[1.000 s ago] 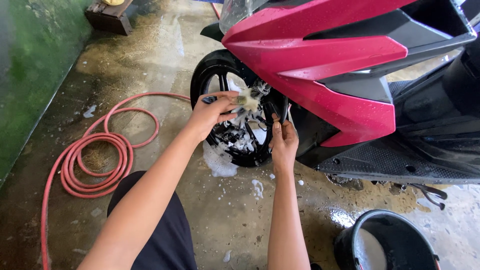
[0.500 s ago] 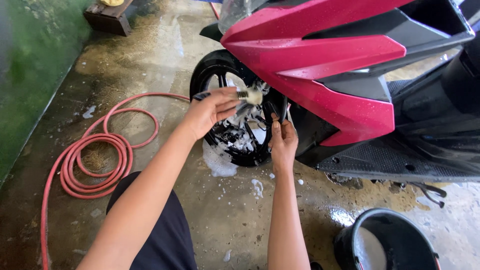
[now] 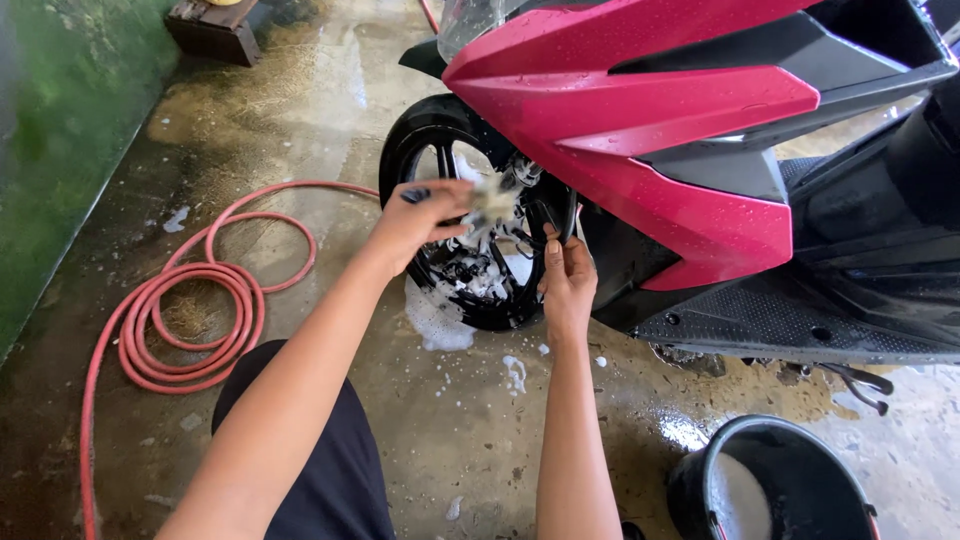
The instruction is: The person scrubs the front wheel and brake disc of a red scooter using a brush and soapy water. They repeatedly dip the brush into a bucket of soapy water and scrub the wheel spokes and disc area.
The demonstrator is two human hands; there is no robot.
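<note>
Brush pinched in left hand fingers against soapy wheel; right hand fingers curl around the tyre edge.

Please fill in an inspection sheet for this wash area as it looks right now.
Surface: wet concrete floor, foam patches below the wheel.
Job's things: soapy black front wheel of a red and black scooter; dark-handled brush, blurred, at the spokes.
Clutter: black bucket at lower right; wooden block at upper left.
Grips: left hand closed on the brush; right hand grasps the wheel's rear edge.
Cables: red hose coiled on the left.
Surroundings: green mossy wall on the left.
</note>
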